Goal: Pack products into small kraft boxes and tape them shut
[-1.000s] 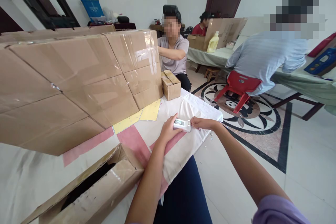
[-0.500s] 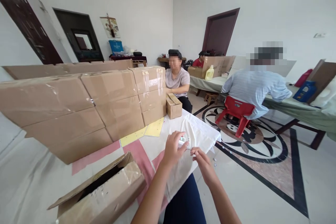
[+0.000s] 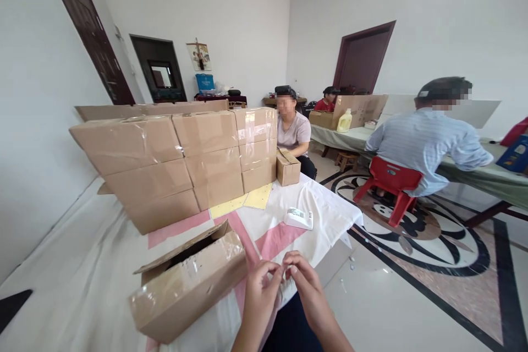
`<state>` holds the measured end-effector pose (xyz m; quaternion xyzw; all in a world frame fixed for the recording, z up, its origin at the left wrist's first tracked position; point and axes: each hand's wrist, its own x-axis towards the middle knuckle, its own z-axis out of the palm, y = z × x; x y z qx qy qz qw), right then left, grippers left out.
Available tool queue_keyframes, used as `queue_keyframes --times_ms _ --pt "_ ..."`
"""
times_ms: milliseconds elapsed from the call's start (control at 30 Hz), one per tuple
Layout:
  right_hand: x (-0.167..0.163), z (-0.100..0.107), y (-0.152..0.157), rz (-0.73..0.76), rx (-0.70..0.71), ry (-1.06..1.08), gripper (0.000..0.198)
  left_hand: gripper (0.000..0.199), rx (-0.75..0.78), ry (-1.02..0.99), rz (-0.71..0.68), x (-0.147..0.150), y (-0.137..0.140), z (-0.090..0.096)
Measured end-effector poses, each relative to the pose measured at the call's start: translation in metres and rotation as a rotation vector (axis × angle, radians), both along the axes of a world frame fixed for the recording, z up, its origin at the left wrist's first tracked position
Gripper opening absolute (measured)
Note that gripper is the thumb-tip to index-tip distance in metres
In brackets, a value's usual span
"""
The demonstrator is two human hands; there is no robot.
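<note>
My left hand (image 3: 263, 280) and my right hand (image 3: 304, 278) meet above the near edge of the cloth-covered table (image 3: 325, 198), over my lap. Both are pinched closed, fingertip to fingertip; whatever lies between them is too small to make out. A small white object shaped like a tape dispenser (image 3: 298, 219) rests on the cloth just beyond my hands, and neither hand touches it. Left of my left hand lies a long cardboard box (image 3: 193, 280) with its top flap partly raised and its inside dark.
A wall of taped cardboard boxes (image 3: 185, 165) stands along the table's far left. A smaller carton (image 3: 287, 168) sits at its right end, near a seated person (image 3: 295, 132). Another person (image 3: 424, 137) sits on a red chair (image 3: 390, 181) at a second table.
My left hand has let go of the white dispenser-like object and drawn back toward me. Both hands have come together at the fingertips. The camera view has turned left and upward.
</note>
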<state>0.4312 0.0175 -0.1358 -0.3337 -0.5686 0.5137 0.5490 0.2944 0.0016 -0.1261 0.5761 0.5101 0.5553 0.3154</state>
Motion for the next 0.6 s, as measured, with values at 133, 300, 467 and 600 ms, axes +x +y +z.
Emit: queue_keyframes --times_ms 133,300,467,600 --pt "-0.004 0.005 -0.002 0.030 -0.024 -0.105 0.042 0.032 0.114 0.115 0.183 -0.012 -0.022 0.003" --pt "0.001 0.032 -0.003 0.134 0.146 -0.241 0.029 0.023 0.258 0.427 0.206 -0.026 -0.044 0.025" --pt "-0.001 0.053 -0.016 0.129 0.256 -0.370 0.016 0.023 0.307 0.603 0.198 -0.028 -0.056 0.037" --pt "0.001 0.065 -0.021 0.052 0.326 -0.354 0.017 0.023 0.254 0.617 0.288 -0.032 -0.063 0.036"
